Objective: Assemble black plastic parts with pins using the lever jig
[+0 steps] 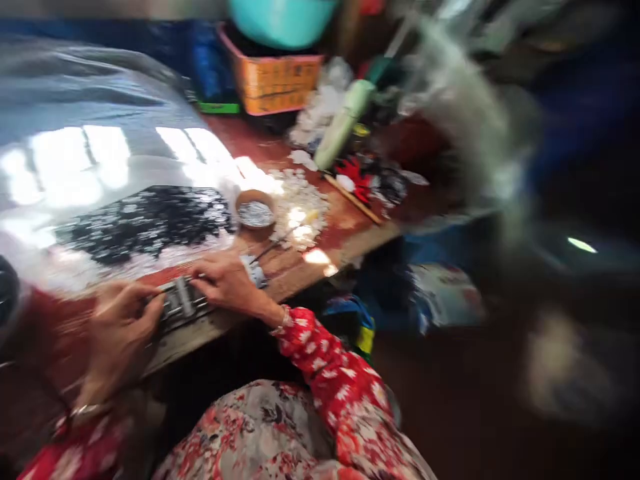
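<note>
A grey metal block with slots [186, 299] lies at the front edge of the red-topped table, between my two hands. My left hand [123, 320] is at its left end, thumb and forefinger pinched together; anything between them is too small to make out. My right hand [227, 281] reaches over the block's right end with its fingers bent and pressed together at the metal. What those fingertips hold, if anything, is hidden. Just behind the block spreads a heap of small dark pieces [150, 223]. A small round bowl [241, 230] contains silvery bits.
Small whitish pieces [297, 200] are piled right of the bowl. Farther back are a pale green tool [345, 123], a thin wooden stick [355, 200], an orange basket [280, 83] and a turquoise basin [283, 23]. Shiny plastic sheeting [100, 100] covers the left. The picture is blurred rightward.
</note>
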The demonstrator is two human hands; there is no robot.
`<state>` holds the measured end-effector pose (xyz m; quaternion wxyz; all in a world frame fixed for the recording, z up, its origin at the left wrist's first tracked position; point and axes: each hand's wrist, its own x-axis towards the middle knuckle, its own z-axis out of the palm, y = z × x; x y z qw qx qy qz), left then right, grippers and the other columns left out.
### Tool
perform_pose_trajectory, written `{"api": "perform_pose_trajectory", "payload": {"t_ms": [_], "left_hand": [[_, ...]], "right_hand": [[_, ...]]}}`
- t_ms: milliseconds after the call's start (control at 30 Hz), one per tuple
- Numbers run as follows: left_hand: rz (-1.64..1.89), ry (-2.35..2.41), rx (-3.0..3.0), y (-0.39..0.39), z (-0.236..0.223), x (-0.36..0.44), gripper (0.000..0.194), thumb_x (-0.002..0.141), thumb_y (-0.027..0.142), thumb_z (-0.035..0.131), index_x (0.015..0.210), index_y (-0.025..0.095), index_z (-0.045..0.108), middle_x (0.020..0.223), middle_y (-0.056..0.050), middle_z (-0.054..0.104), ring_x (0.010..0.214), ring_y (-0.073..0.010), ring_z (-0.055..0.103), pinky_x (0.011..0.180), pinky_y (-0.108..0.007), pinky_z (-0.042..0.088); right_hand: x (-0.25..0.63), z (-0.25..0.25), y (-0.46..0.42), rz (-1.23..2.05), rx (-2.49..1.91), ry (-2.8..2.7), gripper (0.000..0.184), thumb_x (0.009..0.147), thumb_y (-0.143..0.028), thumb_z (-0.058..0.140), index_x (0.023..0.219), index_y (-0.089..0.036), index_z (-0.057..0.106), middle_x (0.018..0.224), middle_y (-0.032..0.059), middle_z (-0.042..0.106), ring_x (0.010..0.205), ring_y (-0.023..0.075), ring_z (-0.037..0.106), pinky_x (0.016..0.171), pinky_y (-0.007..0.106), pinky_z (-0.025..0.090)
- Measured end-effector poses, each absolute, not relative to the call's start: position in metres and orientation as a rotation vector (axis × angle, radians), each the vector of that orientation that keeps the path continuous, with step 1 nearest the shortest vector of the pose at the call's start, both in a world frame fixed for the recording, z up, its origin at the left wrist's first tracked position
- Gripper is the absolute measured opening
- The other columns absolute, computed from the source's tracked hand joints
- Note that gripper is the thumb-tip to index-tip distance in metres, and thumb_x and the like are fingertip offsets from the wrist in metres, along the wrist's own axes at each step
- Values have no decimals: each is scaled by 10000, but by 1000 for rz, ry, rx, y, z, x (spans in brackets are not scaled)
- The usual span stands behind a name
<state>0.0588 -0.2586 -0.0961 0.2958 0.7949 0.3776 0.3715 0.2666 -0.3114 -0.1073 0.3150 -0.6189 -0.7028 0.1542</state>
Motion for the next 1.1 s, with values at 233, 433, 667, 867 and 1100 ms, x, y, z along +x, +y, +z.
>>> {"api": "perform_pose_trajectory", "payload": {"t_ms": [233, 433, 667, 867, 1100], "left_hand": [[898, 1188, 2065, -265, -98, 42, 113, 979, 295, 673, 1026, 237, 758, 975, -25, 612, 858, -156, 581, 758, -287, 515], [1023, 1169, 2001, -269, -101, 33, 135, 987, 340, 679, 1003, 222, 743, 1047, -39, 650, 700, -107, 529, 597, -242, 454], [1119, 1202, 2031, -268, -112, 29, 105, 973, 310, 696, 984, 221, 749, 1087, -29, 660, 670, -86, 525, 601, -242, 464], [1166, 1222, 2039, -271, -121, 33, 105, 975, 308, 693, 999, 221, 747, 1046, -23, 672, 627, -81, 504, 581, -246, 451], [1164, 1238, 2035, -271, -123, 30, 129, 977, 338, 687, 1003, 227, 746, 1055, -24, 691, 630, -86, 529, 584, -245, 461]], "right_hand": [[272, -112, -313, 453, -1443, -1774, 93, 1012, -239, 648, 942, -244, 708, 937, 34, 723, 932, 229, 644, 853, 366, 452], [304, -97, -319, 313, -1499, -1585, 133, 1034, -294, 586, 1008, -263, 713, 975, 57, 715, 948, 244, 631, 852, 384, 510], [404, -100, -272, -45, -2009, -1612, 197, 956, -239, 574, 966, -220, 769, 1049, 109, 784, 1005, 282, 644, 988, 441, 464], [407, -98, -232, 99, -2345, -1724, 220, 934, -286, 638, 1050, -223, 814, 1148, 136, 792, 1169, 341, 641, 959, 441, 462], [403, -96, -224, 163, -2328, -1668, 233, 885, -160, 571, 948, -188, 794, 1047, 142, 800, 1027, 294, 701, 867, 355, 484]]}}
